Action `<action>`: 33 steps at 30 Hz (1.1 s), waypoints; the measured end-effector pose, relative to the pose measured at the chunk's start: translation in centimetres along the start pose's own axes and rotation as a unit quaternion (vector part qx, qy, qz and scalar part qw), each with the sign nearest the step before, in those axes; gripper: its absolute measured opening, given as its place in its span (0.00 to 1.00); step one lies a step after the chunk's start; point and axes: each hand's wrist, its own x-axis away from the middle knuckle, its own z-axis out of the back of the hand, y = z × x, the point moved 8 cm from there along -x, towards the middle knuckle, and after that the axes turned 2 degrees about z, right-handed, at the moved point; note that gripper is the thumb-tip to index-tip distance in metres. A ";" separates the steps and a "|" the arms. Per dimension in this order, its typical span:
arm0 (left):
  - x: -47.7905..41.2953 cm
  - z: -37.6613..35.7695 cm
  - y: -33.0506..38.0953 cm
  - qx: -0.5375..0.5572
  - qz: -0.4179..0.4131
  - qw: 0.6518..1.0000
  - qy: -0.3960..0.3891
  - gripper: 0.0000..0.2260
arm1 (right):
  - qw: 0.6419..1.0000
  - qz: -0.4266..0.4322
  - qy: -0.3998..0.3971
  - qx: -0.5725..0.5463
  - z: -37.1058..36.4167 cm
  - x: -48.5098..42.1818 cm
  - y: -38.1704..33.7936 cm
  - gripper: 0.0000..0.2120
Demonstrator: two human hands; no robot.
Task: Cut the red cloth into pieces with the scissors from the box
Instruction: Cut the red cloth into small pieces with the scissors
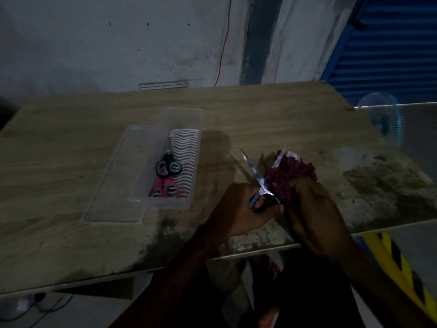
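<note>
My left hand (238, 209) grips the handles of a pair of scissors (259, 179) whose two bright blades are spread wide apart. My right hand (314, 209) holds a bunched red cloth (287, 172) just above the table, right of the blades. One blade lies along the cloth's left edge, the other points up and to the left. A clear plastic box (196, 157) stands left of the hands. It holds a black-handled pair of scissors (168, 165) and a pink-handled pair (165, 189) beside a white ribbed insert.
The box's clear lid (113, 185) lies flat against its left side on the wooden table (71, 150). The table's near edge runs just under my wrists. A small blue fan (387, 121) stands beyond the right end, and yellow-black striped material (397, 261) hangs below.
</note>
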 end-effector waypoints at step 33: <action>-0.5 -0.3 0.4 -0.044 -0.007 0.999 -0.025 0.27 | 0.878 -0.202 0.137 -0.413 2.5 0.0 4.3 0.07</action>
